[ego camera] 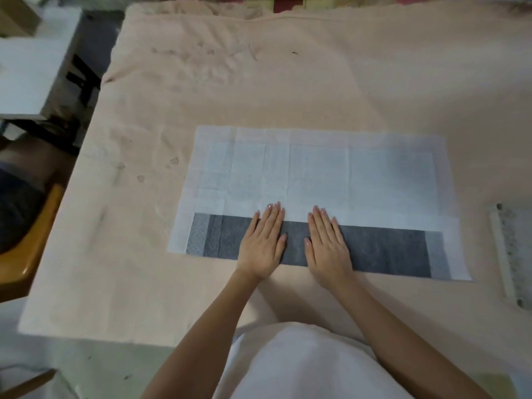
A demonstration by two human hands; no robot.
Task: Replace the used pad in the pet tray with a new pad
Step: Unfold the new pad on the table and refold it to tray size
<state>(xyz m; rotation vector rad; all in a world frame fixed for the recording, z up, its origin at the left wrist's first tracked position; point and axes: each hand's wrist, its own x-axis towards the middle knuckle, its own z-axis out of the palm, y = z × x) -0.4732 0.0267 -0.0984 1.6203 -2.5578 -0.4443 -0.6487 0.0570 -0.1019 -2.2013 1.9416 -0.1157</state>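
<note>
Hands flat, palms down, side by side on the pad (pixel 313 174), fingers toward 12 o'clock. Your left hand (pixel 263 243) and right hand (pixel 328 246) each keep the grip spread, pinching nothing, pressing on the dark folded strip (pixel 383 249) along the pad's 6 o'clock edge. Pad lies on the pink cloth (pixel 288 82) covering the worktop, its white side up beyond your fingertips. Tray edge (pixel 508 254) shows at 3 o'clock, apart from the pad.
</note>
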